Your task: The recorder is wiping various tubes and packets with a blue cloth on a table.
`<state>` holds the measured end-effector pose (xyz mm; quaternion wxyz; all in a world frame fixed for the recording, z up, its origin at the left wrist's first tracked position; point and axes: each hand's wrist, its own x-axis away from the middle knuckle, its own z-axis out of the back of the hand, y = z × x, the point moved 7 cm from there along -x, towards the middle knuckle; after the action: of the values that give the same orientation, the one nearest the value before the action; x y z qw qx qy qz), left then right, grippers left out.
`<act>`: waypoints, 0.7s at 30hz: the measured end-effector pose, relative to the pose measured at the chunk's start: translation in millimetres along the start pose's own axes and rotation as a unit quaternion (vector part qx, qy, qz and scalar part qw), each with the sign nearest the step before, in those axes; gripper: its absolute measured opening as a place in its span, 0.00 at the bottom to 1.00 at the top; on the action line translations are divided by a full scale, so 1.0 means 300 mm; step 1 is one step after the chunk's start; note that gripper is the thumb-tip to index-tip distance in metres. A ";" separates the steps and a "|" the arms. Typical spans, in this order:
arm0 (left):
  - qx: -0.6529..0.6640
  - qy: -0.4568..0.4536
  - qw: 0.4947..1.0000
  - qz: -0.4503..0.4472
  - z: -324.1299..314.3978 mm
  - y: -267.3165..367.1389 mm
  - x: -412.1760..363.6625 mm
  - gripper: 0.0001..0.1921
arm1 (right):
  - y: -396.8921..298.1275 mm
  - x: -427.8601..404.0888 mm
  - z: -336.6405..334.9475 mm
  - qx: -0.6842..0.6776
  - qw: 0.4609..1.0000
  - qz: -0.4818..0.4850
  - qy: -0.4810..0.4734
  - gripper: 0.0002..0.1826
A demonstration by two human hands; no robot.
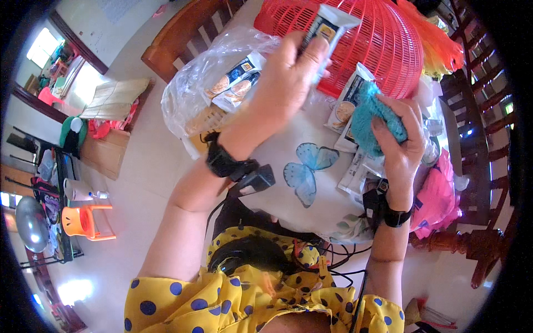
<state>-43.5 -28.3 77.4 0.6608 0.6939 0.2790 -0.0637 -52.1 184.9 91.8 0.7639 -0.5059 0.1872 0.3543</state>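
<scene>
My left hand [287,75] grips a small dark-and-white wrapped snack packet [329,27] in front of a red plastic mesh basket [374,45]. A crumpled teal cloth [370,120] is bunched in my right hand [402,129]. Beside and partly behind the cloth lie similar packets [345,110] with a bowl of oats pictured on them, along with white wrappers [354,175] bearing print. Left of my left wrist, a clear plastic bag [187,91] holds or lies around more of these packets [237,81]. Both wrists wear black straps with small devices.
Blue butterflies decorate the pale table cover [270,166]. A wooden chair back [166,50] stands at the table's far left, and pink plastic [435,200] lies at its right edge. Black cables [345,254] hang near my lap. An orange child's chair [85,222] stands on the floor.
</scene>
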 end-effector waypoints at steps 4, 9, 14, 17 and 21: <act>-0.340 0.018 0.937 -0.077 0.106 0.132 -0.010 0.21 | 0.001 0.004 0.024 0.028 0.999 -0.003 0.021 0.17; -0.597 0.012 0.802 -0.021 0.231 0.137 0.025 0.18 | 0.000 0.003 0.023 0.017 0.999 -0.003 0.031 0.16; -0.727 -0.028 0.684 -0.049 0.326 -0.041 0.043 0.16 | -0.005 -0.004 0.033 0.042 0.998 0.014 0.042 0.16; -0.718 -0.042 0.693 -0.048 0.332 -0.063 0.011 0.14 | 0.003 0.001 0.031 0.042 0.998 0.008 0.047 0.16; -0.731 -0.113 0.656 -0.150 0.302 -0.056 -0.072 0.13 | 0.000 -0.001 0.039 0.038 0.998 -0.005 0.051 0.16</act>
<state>-44.2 -121.7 61.7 0.9628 -0.0772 0.2587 -0.0148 -53.2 195.3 96.9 0.7738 -0.4945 0.2369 0.3171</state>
